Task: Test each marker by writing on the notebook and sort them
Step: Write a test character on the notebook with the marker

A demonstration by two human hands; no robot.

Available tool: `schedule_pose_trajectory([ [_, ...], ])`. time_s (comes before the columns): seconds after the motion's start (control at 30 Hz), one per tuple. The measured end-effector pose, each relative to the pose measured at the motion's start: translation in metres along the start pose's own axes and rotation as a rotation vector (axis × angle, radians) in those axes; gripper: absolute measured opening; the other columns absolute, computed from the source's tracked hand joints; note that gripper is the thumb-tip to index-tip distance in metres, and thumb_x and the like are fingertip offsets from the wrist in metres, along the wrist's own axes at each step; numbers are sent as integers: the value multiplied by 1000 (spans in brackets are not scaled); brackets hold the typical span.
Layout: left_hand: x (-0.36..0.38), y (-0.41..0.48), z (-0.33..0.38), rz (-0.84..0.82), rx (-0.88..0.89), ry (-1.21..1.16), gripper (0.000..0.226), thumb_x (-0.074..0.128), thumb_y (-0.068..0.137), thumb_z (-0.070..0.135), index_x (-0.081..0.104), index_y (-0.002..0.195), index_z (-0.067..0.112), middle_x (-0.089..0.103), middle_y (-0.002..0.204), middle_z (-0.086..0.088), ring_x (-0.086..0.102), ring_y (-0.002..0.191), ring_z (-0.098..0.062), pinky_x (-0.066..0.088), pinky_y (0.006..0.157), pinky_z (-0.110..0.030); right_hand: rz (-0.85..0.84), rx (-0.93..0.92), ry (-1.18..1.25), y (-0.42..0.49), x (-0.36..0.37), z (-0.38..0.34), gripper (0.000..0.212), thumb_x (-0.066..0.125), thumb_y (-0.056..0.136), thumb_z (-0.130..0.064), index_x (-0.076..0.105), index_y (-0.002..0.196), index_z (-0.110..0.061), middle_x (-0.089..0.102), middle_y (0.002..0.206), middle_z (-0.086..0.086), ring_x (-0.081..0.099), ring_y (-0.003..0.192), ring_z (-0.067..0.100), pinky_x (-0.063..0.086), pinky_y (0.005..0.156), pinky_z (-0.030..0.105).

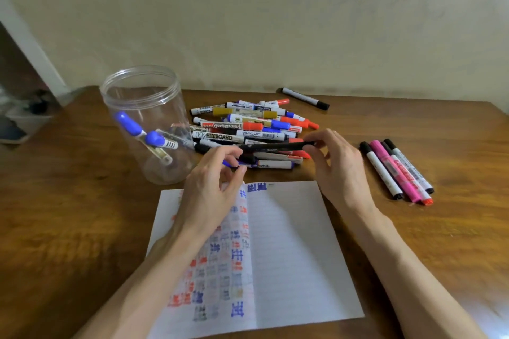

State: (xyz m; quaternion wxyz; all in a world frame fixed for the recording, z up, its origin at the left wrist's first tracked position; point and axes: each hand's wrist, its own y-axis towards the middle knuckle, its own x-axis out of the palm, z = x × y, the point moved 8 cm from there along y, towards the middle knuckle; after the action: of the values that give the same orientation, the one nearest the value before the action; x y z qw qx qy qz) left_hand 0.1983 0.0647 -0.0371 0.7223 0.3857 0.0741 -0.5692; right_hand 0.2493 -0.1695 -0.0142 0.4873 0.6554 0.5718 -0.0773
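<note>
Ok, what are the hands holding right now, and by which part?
One black marker, level over the pile: the right hand pinches its right end, the left hand its left end.

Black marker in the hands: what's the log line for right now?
held: black marker | left hand: pinches one end | right hand: pinches other end | notebook: open underneath

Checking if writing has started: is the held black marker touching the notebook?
Apart. The head view shows the black marker, held by left hand and right hand, over the marker pile beyond the notebook's far edge.
</note>
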Motion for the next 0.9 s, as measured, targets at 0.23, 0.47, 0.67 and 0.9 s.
schedule_pose_trajectory([
  [0.23,-7,3,-3,63,-21,-46,45,64,98,30,50,141,28,59,115,12,65,90,-3,57,71,-15,-48,139,402,-4,-4,-2,15,70,99,-8,72,113,-13,75,109,-8,72,105,8,60,84,20],
  [0.47,-18,6,-7,154,-65,-100,29,61,102,22,63,130,19,67,106,5,67,80,-6,54,66,-12,-107,164,717,-7,-2,-4,19,68,97,-16,70,110,-3,78,105,-5,75,105,14,59,80,22],
  [0.67,-15,6,-3,75,-99,-249,23,61,102,25,65,123,17,71,90,7,70,83,-9,53,71,-11,-258,207,648,-8,2,-8,21,72,96,-23,76,114,-13,79,107,-3,76,103,16,64,82,33],
  [0.9,-10,5,15,-53,-124,-533,22,65,100,21,68,120,12,76,93,1,71,73,-16,53,61,-21,-565,21,325,-22,31,-41,18,76,84,-52,77,94,-36,70,92,-19,63,85,3,49,68,19],
])
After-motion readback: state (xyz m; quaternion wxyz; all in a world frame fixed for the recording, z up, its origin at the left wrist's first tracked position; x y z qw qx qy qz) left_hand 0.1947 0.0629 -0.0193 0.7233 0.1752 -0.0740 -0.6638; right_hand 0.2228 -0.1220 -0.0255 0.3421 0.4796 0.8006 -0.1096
